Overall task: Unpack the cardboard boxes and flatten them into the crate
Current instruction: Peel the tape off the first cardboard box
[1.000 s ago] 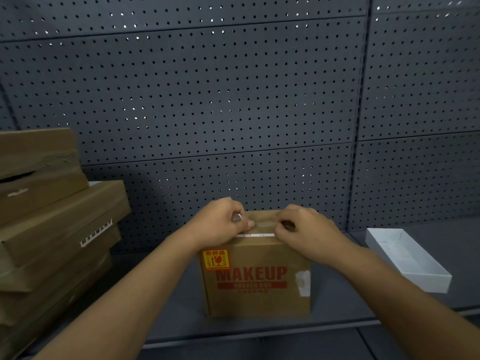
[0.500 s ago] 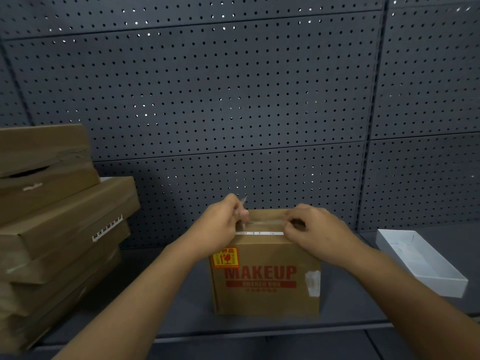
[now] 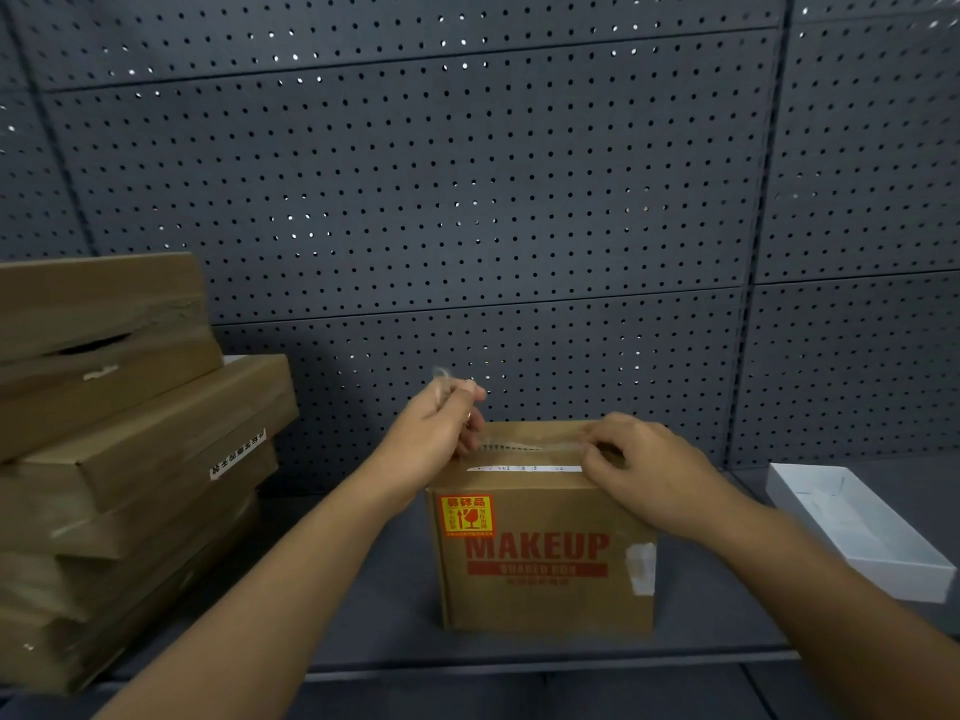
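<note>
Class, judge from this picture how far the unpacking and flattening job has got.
Early stage. Done: nothing flattened that shows; no crate in view. In hand: the left hand pinches clear tape peeling off the MAKEUP box, while the right hand steadies its top. Left: opening, emptying, flattening it, then the stacked boxes.

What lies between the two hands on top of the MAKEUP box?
In the head view, a strip of clear tape runs between the left hand and right hand, across the MAKEUP box top.
</note>
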### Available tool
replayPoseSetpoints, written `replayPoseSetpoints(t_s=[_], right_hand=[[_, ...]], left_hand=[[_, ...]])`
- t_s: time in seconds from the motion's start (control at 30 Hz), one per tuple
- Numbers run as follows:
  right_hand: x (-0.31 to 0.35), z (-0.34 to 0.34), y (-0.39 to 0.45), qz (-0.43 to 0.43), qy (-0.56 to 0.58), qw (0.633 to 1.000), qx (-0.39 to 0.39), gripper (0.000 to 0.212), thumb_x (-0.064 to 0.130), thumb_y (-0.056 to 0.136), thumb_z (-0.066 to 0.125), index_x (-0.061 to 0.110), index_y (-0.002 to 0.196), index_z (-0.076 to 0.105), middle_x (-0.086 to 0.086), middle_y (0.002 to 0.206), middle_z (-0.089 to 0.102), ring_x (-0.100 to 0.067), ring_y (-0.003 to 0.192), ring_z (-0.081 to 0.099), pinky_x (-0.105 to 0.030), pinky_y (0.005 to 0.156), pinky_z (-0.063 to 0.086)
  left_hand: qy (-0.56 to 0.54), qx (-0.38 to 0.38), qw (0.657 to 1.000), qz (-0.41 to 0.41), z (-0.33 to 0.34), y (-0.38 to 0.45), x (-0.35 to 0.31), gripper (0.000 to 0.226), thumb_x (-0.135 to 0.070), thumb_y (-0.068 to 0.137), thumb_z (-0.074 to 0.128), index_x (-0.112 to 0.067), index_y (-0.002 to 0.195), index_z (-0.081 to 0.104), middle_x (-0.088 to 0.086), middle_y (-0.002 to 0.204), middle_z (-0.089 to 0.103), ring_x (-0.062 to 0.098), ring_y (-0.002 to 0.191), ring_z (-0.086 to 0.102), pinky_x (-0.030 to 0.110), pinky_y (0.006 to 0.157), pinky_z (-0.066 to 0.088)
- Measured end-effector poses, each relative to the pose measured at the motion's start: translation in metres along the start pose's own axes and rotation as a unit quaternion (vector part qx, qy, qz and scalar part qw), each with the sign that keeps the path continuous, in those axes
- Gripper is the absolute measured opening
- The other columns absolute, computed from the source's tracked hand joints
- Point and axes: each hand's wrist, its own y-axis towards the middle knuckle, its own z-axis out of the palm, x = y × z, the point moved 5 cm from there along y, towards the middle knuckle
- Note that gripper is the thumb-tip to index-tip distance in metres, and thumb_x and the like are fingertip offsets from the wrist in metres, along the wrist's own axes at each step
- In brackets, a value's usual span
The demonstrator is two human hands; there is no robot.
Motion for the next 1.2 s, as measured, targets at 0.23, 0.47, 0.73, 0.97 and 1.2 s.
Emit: replayPoseSetpoints(t_s=[0.23,0.47,0.73,0.97,1.2], right_hand=[[-0.003,0.001,0.001,0.001,-0.01,1.0,0.01,0.032,0.046,0.102,0.042,0.027,0.101,0.068,0.012,0.104,0.061,-0.009,0.089,0.061,-0.041,0.077,0.057],[-0.023,-0.012,0.005,0.014,0.051,0.999,0.006,0.025,0.033,0.105,0.05,0.024,0.109,0.072,0.008,0.107,0.069,-0.013,0.095,0.066,-0.043,0.086,0.057],[-0.058,-0.005,-0.012,0.13,0.278,0.941,-0.14,0.023,0.03,0.106,0.051,0.029,0.115,0.072,0.016,0.114,0.068,-0.005,0.108,0.06,-0.018,0.079,0.042],[-0.051,0.031,-0.032,0.161,0.373,0.912,-0.061,0.033,0.044,0.108,0.041,0.033,0.106,0.072,0.015,0.099,0.072,-0.003,0.097,0.066,-0.025,0.079,0.046],[-0.062,0.047,-0.042,0.27,0.461,0.843,0.072,0.055,0.07,0.099,0.038,0.034,0.108,0.079,0.008,0.11,0.078,-0.014,0.108,0.069,-0.04,0.101,0.052]], left_hand=[[0.127,-0.155,0.98,0.011,-0.038,-0.014,0.013,0.04,-0.041,0.109,0.043,-0.022,0.086,0.071,-0.005,0.065,0.055,0.012,0.059,0.052,0.03,0.06,0.038],[0.115,-0.03,0.991,-0.065,-0.028,-0.024,0.059,0.045,-0.059,0.101,0.049,-0.025,0.124,0.067,-0.011,0.115,0.067,0.01,0.113,0.062,0.027,0.086,0.046],[-0.025,0.097,0.994,-0.033,0.024,-0.048,0.033,0.04,-0.068,0.098,0.039,-0.07,0.138,0.041,-0.032,0.156,0.031,-0.007,0.148,0.016,0.025,0.122,0.024],[0.222,0.042,0.972,0.072,0.023,-0.027,-0.032,0.052,-0.057,0.108,0.03,-0.042,0.158,0.036,-0.032,0.154,0.029,-0.008,0.15,0.006,0.029,0.122,-0.006],[0.37,0.133,0.91,0.134,0.046,-0.025,-0.054,0.059,-0.064,0.106,0.023,-0.041,0.159,0.035,-0.028,0.166,0.021,-0.006,0.154,-0.008,0.037,0.12,-0.022]])
